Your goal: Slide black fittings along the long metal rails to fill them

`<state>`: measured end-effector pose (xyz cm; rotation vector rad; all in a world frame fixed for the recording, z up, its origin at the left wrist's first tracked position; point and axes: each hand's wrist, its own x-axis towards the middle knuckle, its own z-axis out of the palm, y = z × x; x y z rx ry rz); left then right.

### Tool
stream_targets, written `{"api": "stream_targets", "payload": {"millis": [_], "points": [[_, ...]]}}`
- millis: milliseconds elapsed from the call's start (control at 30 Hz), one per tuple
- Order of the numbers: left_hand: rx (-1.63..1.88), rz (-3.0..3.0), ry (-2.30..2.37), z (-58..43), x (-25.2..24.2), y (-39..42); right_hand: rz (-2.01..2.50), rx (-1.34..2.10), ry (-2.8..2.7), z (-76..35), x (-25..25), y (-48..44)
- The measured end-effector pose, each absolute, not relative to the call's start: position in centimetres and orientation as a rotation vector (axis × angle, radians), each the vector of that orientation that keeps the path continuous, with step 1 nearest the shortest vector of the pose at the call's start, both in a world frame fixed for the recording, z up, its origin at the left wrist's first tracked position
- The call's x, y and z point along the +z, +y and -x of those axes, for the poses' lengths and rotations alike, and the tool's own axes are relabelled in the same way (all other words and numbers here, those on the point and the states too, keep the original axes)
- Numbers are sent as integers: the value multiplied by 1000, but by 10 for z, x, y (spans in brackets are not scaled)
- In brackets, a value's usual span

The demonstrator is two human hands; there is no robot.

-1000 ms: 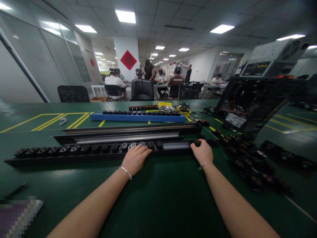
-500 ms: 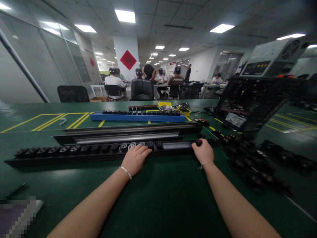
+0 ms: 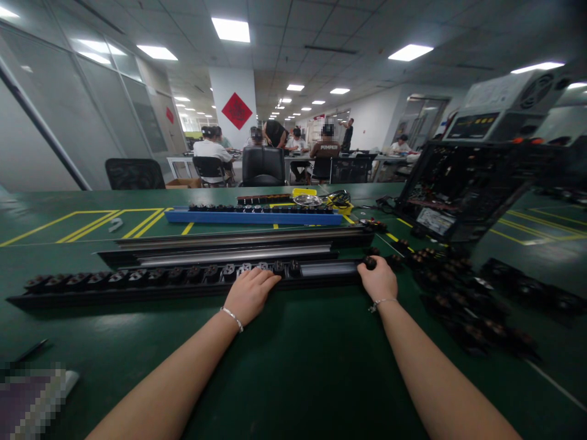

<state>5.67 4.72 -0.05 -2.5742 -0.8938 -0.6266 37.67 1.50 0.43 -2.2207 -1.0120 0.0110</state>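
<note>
A long black rail (image 3: 151, 296) lies across the green table in front of me, with a row of black socket modules (image 3: 176, 273) seated along most of it. Over the row rests my left hand (image 3: 250, 292), fingers bent across the rail and its thumb hidden. To its right a stretch of the channel shows bare. At the rail's right end my right hand (image 3: 380, 281) is closed on a small dark round-topped socket module (image 3: 369, 263), partly covered by the fingers.
Two more dark rails (image 3: 238, 252) lie behind the first. Farther back is a blue rail (image 3: 257, 217) filled with modules. Loose modules (image 3: 458, 293) are heaped at the right, before an open black computer case (image 3: 458, 189). A pen (image 3: 30, 351) lies at the left.
My right hand has shifted very slightly to the right with the module. My left hand stays in place on the rail.
</note>
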Motion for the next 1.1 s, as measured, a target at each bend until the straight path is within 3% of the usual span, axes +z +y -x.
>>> {"api": "stream_targets", "payload": {"millis": [1100], "points": [[-621,2588,-892,-56,-1,47,2233,-5,-947,-389,5,14]]}}
